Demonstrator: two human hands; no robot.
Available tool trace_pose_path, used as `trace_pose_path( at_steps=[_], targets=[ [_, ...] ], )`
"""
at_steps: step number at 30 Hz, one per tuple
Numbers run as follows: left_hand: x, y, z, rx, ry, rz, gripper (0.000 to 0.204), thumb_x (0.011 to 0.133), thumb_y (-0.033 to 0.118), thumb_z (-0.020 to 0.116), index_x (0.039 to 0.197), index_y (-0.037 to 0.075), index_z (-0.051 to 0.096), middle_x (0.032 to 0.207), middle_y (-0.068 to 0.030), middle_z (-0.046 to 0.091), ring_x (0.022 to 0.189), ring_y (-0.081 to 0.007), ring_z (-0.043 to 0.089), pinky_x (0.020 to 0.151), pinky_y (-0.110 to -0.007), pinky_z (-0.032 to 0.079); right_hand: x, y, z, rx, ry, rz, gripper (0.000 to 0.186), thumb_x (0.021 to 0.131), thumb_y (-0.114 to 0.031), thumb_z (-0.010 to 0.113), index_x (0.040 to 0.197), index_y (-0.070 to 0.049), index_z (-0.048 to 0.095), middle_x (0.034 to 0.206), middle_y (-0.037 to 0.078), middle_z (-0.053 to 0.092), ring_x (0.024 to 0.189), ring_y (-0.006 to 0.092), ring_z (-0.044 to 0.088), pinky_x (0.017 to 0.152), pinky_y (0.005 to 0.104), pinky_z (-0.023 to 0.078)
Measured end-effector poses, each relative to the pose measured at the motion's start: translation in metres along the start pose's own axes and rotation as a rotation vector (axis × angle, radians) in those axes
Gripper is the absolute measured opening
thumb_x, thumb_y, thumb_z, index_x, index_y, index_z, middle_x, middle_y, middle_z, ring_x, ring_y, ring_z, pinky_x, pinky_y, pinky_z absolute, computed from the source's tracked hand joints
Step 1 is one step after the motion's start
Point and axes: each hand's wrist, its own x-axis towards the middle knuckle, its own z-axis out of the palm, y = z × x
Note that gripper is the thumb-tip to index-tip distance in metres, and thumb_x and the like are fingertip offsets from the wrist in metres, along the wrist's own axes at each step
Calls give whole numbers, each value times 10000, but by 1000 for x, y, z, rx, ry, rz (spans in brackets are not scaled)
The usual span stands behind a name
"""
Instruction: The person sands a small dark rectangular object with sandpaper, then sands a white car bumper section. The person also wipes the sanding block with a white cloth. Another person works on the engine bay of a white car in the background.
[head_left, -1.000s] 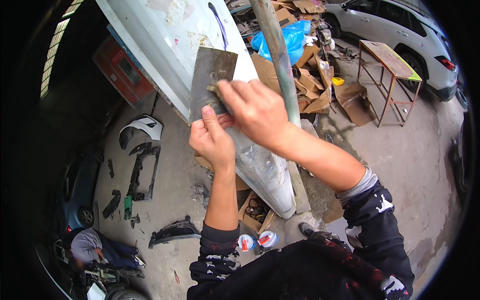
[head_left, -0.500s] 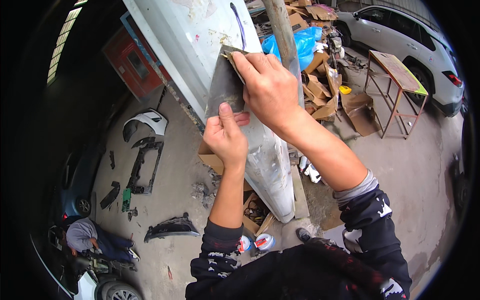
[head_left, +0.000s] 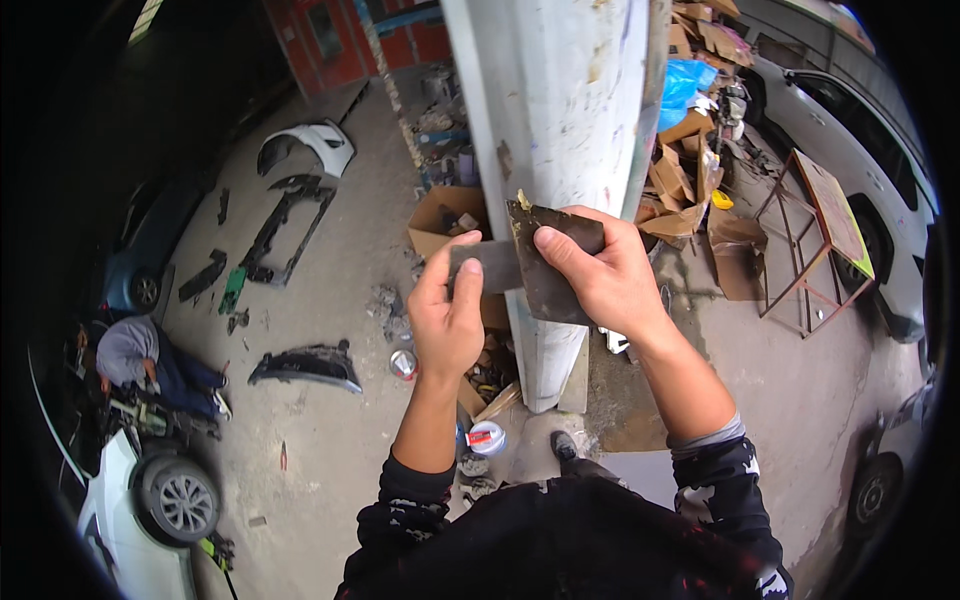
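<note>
we have both hands up in front of the long whitish panel point(head_left: 560, 100), each one closed on a flat piece. our left grip point(head_left: 445, 318) pinches the grey plate point(head_left: 488, 268) with the thumb in front and the fingers curled behind. our right grip point(head_left: 618, 275) is closed on the dark plate point(head_left: 548, 285), its thumb pressed flat on the face that we see. the dark plate lies across the right end of the grey one, so that end is hidden from us; whether the two faces touch all along the overlap, we cannot tell. a dab of pale yellowish residue point(head_left: 523, 201) sits on the upper left corner of the dark plate.

we judge the step in hand to be working one plate against the other in mid-air, rather than on the panel. the next move, in our view, calls for a firm left pinch to steady the grey plate, while the right wrist sets the angle of the dark one. since the thumbs are near the overlap, we would want them kept off the edges, and the residue held clear of our sleeves.
</note>
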Motion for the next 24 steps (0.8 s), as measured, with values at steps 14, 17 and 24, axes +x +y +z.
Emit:
trace_pose_path(
  at_steps=[14, 17, 24],
  targets=[
    [-133, 7, -71, 311, 659, -144, 244, 922, 48, 634, 1129, -81, 627, 959, -52, 677, 841, -73, 587, 760, -209, 477, -42, 98, 121, 231, -427, 305, 166, 925, -143, 637, 884, 17, 657, 756, -32, 607, 688, 39, 496, 599, 230, 423],
    [-148, 11, -64, 465, 850, -136, 262, 928, 65, 631, 1145, -83, 625, 955, -58, 683, 843, -81, 589, 764, -216, 481, -50, 103, 142, 323, -549, 308, 184, 915, -147, 629, 875, 31, 650, 703, -1, 614, 658, 58, 503, 583, 255, 437],
    [-198, 39, -52, 734, 1128, -200, 238, 963, 131, 594, 1077, -69, 656, 870, -8, 655, 779, -56, 547, 715, -194, 455, -77, 98, 176, 273, -1028, 52, 198, 881, -181, 630, 898, 13, 668, 672, 152, 642, 560, 261, 610, 560, 338, 481]
  ],
)
